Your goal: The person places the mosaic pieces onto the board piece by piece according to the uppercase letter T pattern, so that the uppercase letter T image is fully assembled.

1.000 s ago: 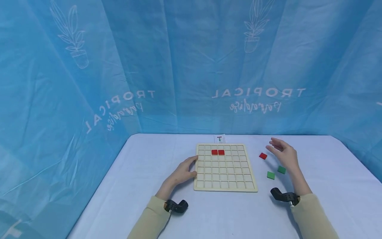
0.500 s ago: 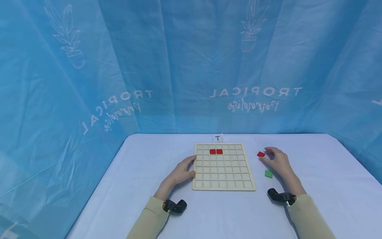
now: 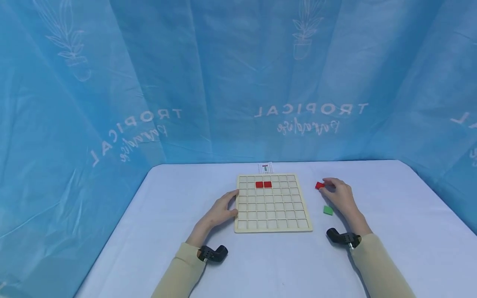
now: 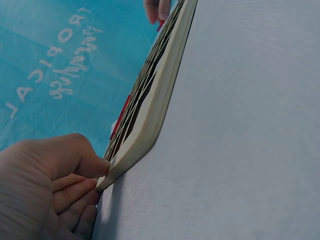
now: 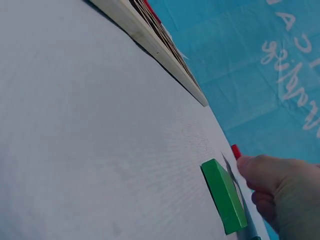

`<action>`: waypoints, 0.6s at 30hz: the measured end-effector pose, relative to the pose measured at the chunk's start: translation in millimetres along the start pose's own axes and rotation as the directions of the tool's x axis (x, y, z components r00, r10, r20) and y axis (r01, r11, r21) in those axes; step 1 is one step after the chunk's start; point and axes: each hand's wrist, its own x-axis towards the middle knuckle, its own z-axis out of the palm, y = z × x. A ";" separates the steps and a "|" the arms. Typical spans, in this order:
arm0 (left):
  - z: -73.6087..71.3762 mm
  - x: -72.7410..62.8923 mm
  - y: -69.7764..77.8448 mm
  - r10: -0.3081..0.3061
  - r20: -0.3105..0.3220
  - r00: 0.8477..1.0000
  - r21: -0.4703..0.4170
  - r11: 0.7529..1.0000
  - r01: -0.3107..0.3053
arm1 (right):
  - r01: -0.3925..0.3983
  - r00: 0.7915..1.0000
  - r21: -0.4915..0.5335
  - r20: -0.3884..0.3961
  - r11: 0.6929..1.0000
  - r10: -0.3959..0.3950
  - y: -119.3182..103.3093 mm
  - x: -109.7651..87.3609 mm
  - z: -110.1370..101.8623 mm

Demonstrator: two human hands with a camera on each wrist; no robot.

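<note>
Pinching red tile [image 3: 319, 185] between thumb and fingertips of nearly closed right hand [image 3: 340, 196], holding it right of frame centre, higher in frame than green tile [image 3: 328, 210], rightward of and apart from grid board [image 3: 266, 206], while resting loosely spread left hand [image 3: 218, 212] along board's opposite edge.

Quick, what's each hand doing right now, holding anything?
Left hand: open, touching the left edge of the board.
Right hand: closed, pinching a red tile.
</note>
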 end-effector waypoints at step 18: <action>-1.4 -0.8 3.5 -0.031 0.002 1.000 0.000 1.000 0.031 | 0.048 0.997 0.157 -0.065 0.986 -0.038 -10.9 45.8 -1.4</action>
